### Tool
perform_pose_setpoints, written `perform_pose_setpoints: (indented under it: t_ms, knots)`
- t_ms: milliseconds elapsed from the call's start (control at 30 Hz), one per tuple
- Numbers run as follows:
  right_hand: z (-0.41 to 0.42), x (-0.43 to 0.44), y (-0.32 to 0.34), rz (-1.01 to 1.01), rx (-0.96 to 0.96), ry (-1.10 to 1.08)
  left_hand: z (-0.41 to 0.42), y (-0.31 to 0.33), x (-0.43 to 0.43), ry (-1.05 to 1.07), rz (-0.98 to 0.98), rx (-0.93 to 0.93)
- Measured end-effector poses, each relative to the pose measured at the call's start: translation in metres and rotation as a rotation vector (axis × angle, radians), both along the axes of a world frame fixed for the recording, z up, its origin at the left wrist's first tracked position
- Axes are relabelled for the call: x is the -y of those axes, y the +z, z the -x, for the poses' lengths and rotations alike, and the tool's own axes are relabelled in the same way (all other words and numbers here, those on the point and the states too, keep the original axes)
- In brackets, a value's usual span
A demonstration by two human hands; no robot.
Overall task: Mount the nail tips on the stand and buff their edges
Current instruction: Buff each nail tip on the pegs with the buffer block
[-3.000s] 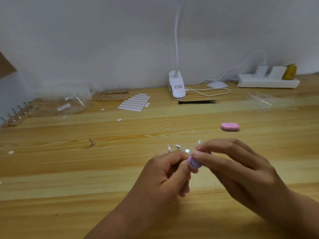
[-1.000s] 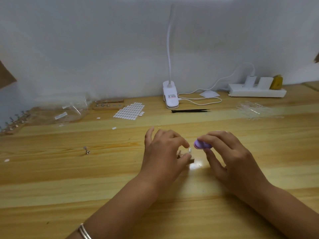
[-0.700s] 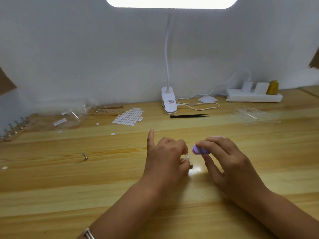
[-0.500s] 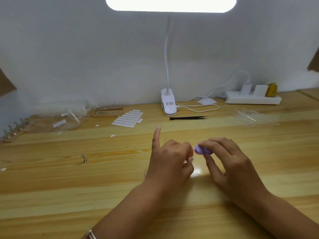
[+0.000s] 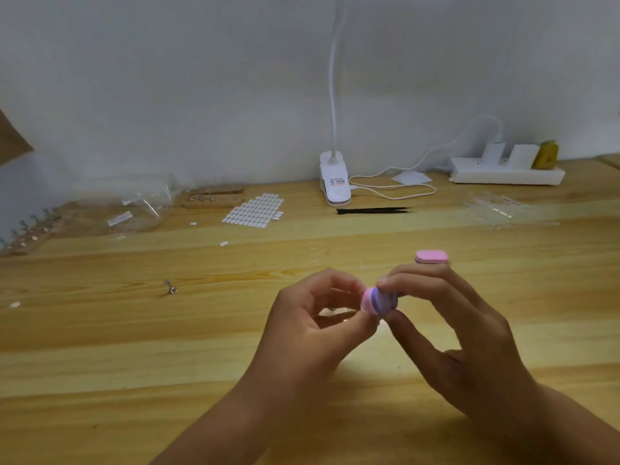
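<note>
Tips, where are they?

Too small and blurred to pick out. A brownish bit shows inside the left hand (image 5: 312,327), likely the stand (image 5: 335,317) that carries them. It is pinched between thumb and curled fingers over the middle of the desk (image 5: 134,364), nearer its front edge.

And the right hand (image 5: 463,330)?

Forefinger and thumb curl round a pink-and-purple buffer (image 5: 379,302), set against what the left holds. I judge that's edge buffing: one hand steadies, the other works the block.

Why hold it up?

Probably so each edge can be turned to the block and seen.

Anything else within reach?

A spare buffer (image 5: 431,257) lies just behind the right fingers, a loose peg (image 5: 171,286) toward the left edge, and tweezers (image 5: 374,211) near the back edge.
</note>
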State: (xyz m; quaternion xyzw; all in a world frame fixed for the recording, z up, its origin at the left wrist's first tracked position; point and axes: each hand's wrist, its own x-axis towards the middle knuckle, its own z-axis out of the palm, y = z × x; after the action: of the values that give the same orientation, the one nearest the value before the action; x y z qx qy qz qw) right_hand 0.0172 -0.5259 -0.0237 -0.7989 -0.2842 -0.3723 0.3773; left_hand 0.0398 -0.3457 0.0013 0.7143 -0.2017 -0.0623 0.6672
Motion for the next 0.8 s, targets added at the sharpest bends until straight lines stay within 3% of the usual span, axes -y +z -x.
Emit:
perform_pose_setpoints:
  t_ms: [233,500,800]
  knots:
    - [0.002,-0.002,0.002,-0.202,-0.149,0.034,0.006,-0.008,-0.005,-0.015,0.164,-0.137]
    - [0.004,0.002,0.003,0.103,0.051,0.024,0.012,-0.012,-0.008,-0.028,0.193,-0.227]
    - [0.005,0.005,0.005,0.178,0.08,0.005,0.012,-0.014,-0.008,-0.023,0.264,-0.34]
